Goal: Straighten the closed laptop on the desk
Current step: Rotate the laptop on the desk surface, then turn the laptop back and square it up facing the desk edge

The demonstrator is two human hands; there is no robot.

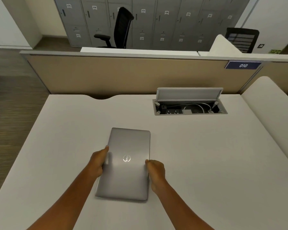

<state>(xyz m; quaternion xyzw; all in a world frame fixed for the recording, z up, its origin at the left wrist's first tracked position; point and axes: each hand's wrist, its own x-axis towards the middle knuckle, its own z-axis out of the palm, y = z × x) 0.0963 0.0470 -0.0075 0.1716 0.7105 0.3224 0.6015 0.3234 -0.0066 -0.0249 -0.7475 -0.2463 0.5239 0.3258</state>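
Note:
A closed silver laptop [128, 165] lies flat on the white desk [206, 163], its long side running away from me and leaning slightly to the right at the far end. My left hand [98, 161] grips its left edge, thumb on the lid. On the opposite side, my right hand [156, 171] holds the right edge with the fingers curled around it. Both hands sit near the laptop's middle.
An open cable box [189, 108] with its lid raised is sunk into the desk at the back right. A beige partition [123, 73] closes off the far edge. A white rounded divider [269, 103] stands at the right. Office chairs and lockers lie beyond.

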